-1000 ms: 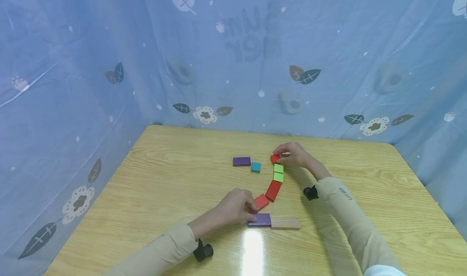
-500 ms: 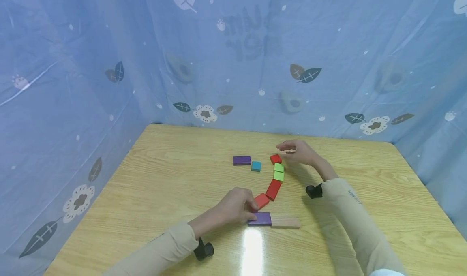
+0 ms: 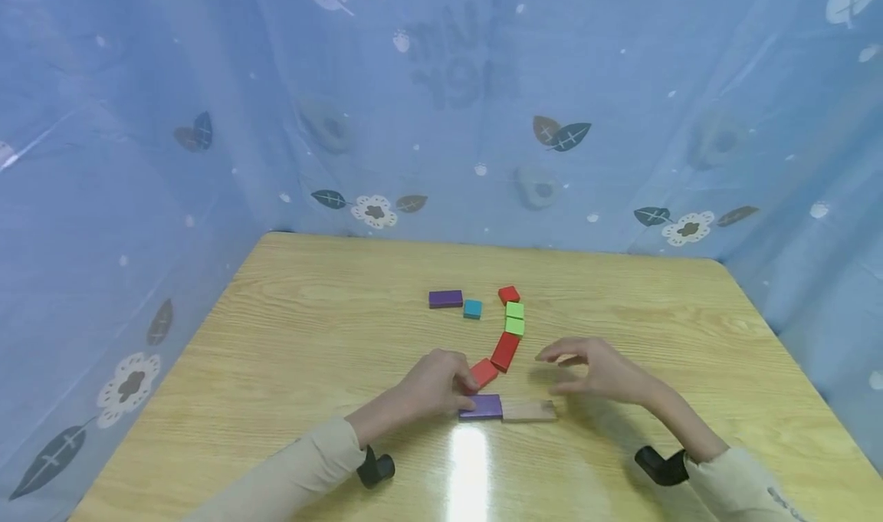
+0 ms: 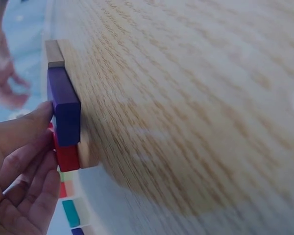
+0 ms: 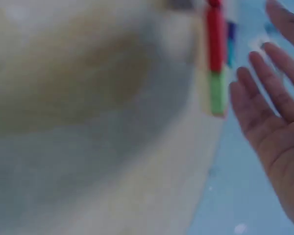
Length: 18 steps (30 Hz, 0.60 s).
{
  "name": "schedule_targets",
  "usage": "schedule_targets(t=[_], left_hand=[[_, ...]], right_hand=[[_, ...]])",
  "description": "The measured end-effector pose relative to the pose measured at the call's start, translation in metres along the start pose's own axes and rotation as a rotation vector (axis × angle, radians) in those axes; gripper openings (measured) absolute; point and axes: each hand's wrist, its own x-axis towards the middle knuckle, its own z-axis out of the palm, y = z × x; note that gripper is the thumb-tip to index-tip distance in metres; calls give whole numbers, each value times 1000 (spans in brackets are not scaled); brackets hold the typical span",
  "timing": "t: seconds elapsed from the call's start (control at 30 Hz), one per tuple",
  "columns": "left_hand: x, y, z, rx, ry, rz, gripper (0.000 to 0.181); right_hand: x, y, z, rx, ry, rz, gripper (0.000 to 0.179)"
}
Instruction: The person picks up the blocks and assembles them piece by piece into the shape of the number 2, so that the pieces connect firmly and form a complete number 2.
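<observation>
In the head view, my left hand (image 3: 431, 384) rests at the left end of the near blocks. Its thumb touches the purple block (image 4: 63, 90) and its loosely bent fingers lie beside a red block (image 3: 486, 372). A plain wooden block (image 3: 530, 411) sits end to end with that purple block. From the red block a curved row runs away: a longer red block (image 3: 506, 352), two light green blocks (image 3: 514, 319) and a small red block (image 3: 508, 295). Right of the row hovers my right hand (image 3: 600, 369), fingers spread and holding nothing.
Left of the row's far end lie a teal block (image 3: 472, 309) and another purple block (image 3: 445, 299). All the blocks rest on a wood-grain table (image 3: 331, 307). A blue printed curtain (image 3: 441, 123) hangs around its back and sides.
My right hand let go of the small red block at the far end, lifted off, and came back toward me on the right. The left hand stayed at the near blocks.
</observation>
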Motion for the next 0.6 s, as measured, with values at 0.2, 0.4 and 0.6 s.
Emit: schedule_targets(t=[0.2, 0.4, 0.6], left_hand=[[0, 0, -1, -7, 0, 8, 22], [2, -1, -1, -5, -13, -4, 22], [6, 2, -6, -5, -61, -9, 12]], right_hand=[[-19, -10, 26, -173, -97, 3, 43], [-17, -9, 36, -141, -77, -106, 27], [-17, -8, 39, -136, -77, -91, 23]])
